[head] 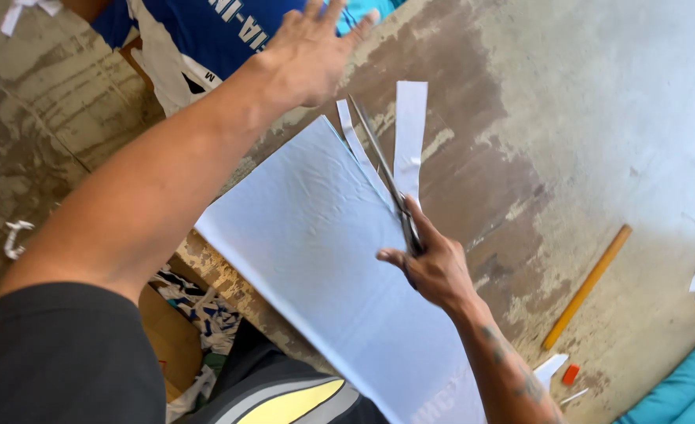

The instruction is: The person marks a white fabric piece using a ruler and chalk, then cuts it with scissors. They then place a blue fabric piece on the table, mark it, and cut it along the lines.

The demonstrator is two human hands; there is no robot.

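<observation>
Head view: scissors (387, 177) gripped by right hand (434, 267), blades along white sheet (316, 251). Left hand (308, 51) lifted, open, empty. Unheld sheet could be shifted, skewing the cut.

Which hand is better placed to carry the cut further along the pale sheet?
Right. The right hand holds the scissors, blades lying along the pale sheet edge beside the cut strips. The left hand is raised, fingers spread, holding nothing.
</observation>
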